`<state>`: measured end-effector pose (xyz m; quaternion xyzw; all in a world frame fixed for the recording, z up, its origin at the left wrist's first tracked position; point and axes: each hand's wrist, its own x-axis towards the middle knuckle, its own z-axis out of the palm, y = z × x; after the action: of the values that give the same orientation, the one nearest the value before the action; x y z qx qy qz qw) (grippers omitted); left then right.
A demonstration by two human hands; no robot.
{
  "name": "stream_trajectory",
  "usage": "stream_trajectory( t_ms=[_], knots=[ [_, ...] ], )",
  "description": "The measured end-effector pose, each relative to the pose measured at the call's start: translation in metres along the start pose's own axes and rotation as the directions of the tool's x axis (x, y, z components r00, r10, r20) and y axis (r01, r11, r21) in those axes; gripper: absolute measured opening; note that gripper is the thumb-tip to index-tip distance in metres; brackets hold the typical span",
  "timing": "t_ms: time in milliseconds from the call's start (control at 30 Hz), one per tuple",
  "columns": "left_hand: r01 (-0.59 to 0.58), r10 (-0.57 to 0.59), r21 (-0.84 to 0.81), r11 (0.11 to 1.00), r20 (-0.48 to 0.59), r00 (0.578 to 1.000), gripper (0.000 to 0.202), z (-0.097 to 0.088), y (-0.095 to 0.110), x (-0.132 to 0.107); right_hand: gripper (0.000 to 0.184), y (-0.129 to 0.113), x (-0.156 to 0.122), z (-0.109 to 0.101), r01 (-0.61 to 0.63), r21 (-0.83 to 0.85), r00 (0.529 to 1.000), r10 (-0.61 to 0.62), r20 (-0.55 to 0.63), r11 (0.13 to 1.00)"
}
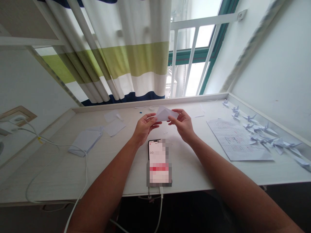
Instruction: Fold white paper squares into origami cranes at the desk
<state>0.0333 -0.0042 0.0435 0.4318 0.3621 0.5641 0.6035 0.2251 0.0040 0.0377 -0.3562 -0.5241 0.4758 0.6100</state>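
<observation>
White peaked paper (164, 114), crisply creased, pinched by left fingers (152, 121) and right fingers (174, 121).

A pale desk (189, 171) with faint streaks in its surface spreads across the room, a low raised rim (209, 96) running along its back edge. Behind it hangs a curtain (136, 58) in white, yellow-green and navy bands, drawn over the left part of the view. To its right, bright daylight enters through a window with a teal frame (213, 56), crossed by a white railing (191, 55). Plain white walls (274, 61) flank the desk, and the space beneath it is dark.
</observation>
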Motion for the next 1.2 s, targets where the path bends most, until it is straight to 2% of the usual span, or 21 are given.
stream_trajectory(
  t_ms=[200,367,500,567,633,700,767,800,867,933,1033,1100,1200],
  knots=[
    [-0.003,0.002,-0.017,1.000,-0.046,0.999,0.033,-0.003,0.001,0.004,0.049,-0.001,-0.002,0.001,-0.035,0.017,0.997,0.034,0.073,0.999],
    [0.053,-0.055,0.056,0.997,0.029,0.998,0.044,-0.001,-0.001,0.000,0.055,0.000,-0.002,-0.001,-0.044,0.020,0.998,0.043,0.040,0.999],
    [0.047,-0.058,0.177,0.983,0.055,0.997,0.036,-0.002,-0.007,0.000,0.058,0.003,-0.001,-0.003,-0.044,-0.036,0.993,0.047,0.110,0.998],
    [0.016,-0.014,0.209,0.978,-0.013,1.000,0.033,-0.004,-0.010,0.002,0.056,0.004,-0.001,-0.003,-0.005,-0.103,0.991,0.019,0.132,0.995],
    [-0.012,0.038,0.189,0.982,-0.136,0.990,0.031,-0.006,-0.011,0.004,0.055,0.004,-0.002,-0.004,0.117,-0.238,0.992,-0.103,0.071,0.964],
    [-0.034,0.062,0.119,0.992,-0.237,0.970,0.029,-0.007,-0.011,0.006,0.052,0.001,-0.004,-0.004,0.300,-0.443,0.946,-0.323,0.026,0.845],
    [-0.054,0.055,0.013,0.998,-0.265,0.963,0.030,-0.005,-0.009,0.007,0.050,-0.002,-0.007,-0.003,0.474,-0.607,0.852,-0.507,0.132,0.638],
    [-0.061,0.049,-0.040,0.997,-0.256,0.965,0.031,-0.004,-0.007,0.006,0.049,-0.003,-0.008,-0.002,0.543,-0.642,0.809,-0.543,0.225,0.541],
    [-0.064,0.036,-0.121,0.991,-0.221,0.975,0.032,-0.001,-0.004,0.005,0.050,-0.004,-0.010,-0.001,0.632,-0.667,0.750,-0.527,0.399,0.394],
    [-0.046,0.016,-0.155,0.987,-0.189,0.982,0.031,0.001,0.000,0.003,0.053,-0.002,-0.009,-0.001,0.660,-0.687,0.733,-0.463,0.499,0.304],
    [-0.003,-0.019,-0.134,0.991,-0.167,0.986,0.037,0.002,0.004,0.001,0.055,0.000,-0.004,-0.006,0.626,-0.747,0.753,-0.421,0.506,0.222],
    [0.035,-0.048,-0.102,0.994,-0.125,0.991,0.041,0.002,0.005,0.001,0.051,0.000,-0.002,-0.012,0.611,-0.767,0.757,-0.428,0.494,0.195],
    [0.093,-0.097,-0.069,0.993,-0.054,0.994,0.029,0.002,0.005,-0.001,0.035,-0.005,0.001,-0.019,0.631,-0.755,0.738,-0.441,0.511,0.179]
  ],
)
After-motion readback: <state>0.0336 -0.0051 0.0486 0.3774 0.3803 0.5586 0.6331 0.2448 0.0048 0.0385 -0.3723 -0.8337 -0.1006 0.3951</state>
